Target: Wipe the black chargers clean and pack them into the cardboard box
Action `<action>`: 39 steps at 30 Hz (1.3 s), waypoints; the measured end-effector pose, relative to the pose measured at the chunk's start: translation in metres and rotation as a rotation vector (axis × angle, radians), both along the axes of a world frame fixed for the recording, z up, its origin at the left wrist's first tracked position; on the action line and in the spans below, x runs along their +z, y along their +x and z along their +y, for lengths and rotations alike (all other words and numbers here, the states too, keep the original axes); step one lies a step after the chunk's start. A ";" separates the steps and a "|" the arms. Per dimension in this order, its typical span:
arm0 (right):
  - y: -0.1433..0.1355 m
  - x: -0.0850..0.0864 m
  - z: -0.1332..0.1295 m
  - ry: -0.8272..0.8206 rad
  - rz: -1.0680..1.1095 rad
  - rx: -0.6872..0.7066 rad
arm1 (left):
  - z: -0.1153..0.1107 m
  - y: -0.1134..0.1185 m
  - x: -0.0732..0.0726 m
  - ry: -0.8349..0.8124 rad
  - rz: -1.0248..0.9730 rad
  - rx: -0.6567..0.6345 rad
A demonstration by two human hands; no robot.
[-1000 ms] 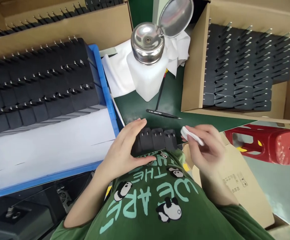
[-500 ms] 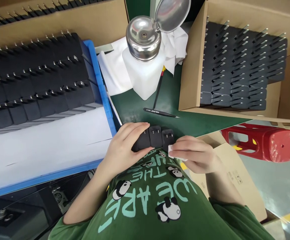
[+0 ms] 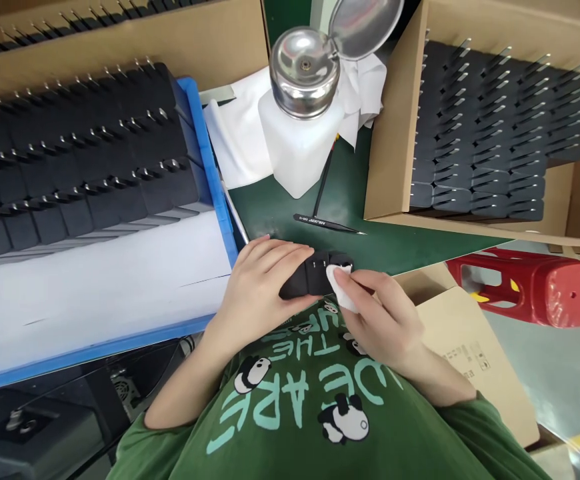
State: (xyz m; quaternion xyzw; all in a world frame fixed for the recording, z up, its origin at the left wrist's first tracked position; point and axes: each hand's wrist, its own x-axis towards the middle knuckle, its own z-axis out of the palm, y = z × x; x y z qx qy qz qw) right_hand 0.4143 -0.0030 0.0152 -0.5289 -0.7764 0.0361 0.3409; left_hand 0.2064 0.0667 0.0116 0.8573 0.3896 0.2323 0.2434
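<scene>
Several black plug adapters stand side by side at the front edge of the green table, pins up. My left hand is wrapped round the left end of this row, fingers on the far side and thumb on the near side. Pinched in my right hand is a small white cloth, which lies against the rightmost adapter and hides part of it. Beyond the row lie black tweezers.
A white bottle with its metal lid raised stands behind the tweezers. At left is a blue tray of adapters, at right a cardboard box of more. A red stool is lower right.
My right hand has moved left and up, bringing the white cloth onto the rightmost adapter. That adapter now sits closer against the others. The whole view has shifted slightly.
</scene>
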 end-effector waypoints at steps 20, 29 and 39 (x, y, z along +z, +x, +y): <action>-0.005 0.037 -0.006 -0.268 0.006 0.175 | -0.004 -0.007 0.000 -0.054 -0.005 0.039; -0.051 0.009 0.012 -0.107 -0.240 0.026 | -0.005 -0.005 -0.006 -0.095 -0.115 0.037; -0.024 0.051 0.002 -0.326 -0.086 0.279 | -0.008 -0.026 0.004 -0.200 -0.054 0.043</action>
